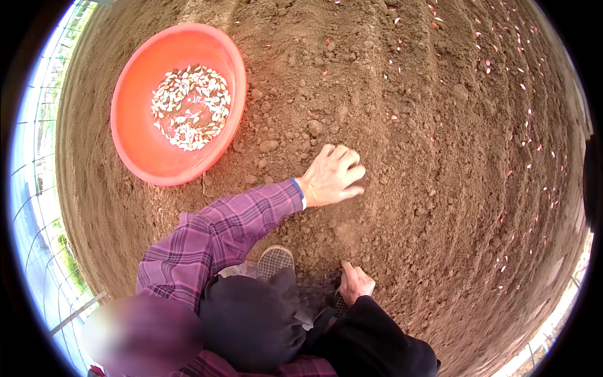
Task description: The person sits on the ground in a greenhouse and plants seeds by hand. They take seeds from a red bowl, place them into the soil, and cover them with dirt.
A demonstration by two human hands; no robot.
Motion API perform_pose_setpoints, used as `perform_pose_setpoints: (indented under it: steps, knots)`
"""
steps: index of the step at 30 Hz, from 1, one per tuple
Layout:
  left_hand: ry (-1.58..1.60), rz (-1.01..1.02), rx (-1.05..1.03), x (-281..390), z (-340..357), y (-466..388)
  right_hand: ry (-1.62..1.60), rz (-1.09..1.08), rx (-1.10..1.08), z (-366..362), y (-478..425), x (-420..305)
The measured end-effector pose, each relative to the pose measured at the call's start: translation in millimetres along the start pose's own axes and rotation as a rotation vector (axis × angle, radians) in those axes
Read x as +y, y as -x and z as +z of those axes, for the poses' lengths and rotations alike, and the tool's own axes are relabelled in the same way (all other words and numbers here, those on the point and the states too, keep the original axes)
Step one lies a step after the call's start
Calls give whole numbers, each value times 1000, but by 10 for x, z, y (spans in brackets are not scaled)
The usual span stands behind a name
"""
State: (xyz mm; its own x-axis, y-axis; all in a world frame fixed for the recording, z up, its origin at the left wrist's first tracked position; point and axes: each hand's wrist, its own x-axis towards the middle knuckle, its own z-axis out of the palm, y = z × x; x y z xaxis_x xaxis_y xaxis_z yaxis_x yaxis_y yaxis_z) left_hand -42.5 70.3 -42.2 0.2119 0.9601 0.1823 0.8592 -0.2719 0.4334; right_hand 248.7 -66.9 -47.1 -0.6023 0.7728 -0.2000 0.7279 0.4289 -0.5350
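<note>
My left hand (333,176), in a purple plaid sleeve, is palm down over the brown tilled soil (405,207). Its fingers are bent and apart, slightly blurred, and I see nothing held in them; the palm is hidden. Lower down, close to my shoe, is my right hand (356,284) with its fingers curled and one fingertip pointing at the soil. Whether it holds something small is hidden. Up and left of my left hand, a red plastic basin (136,113) rests on the ground. Many pale garlic cloves (191,141) lie across its bottom.
Small pinkish-white cloves (488,67) lie scattered in the furrows on the right side. Soil clods (315,127) dot the ground beside the basin. My checked shoe (277,261) and dark-clothed knee (249,320) are close below my hands. A wire fence (35,188) borders the left.
</note>
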Motion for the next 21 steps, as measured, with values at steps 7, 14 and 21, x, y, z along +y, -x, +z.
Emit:
perform_pose_setpoints:
  steps: [7,14,21]
  knots:
    - [-180,-214,383,-733,-513,-77,6,-7,37,-29,15,37]
    - [-188,-735,552,-1958,-527,-779,-39,-30,6,-30,-13,-81]
    - [-353,-366,352,-1394,-384,-165,-35,-36,57,-81,-53,-52]
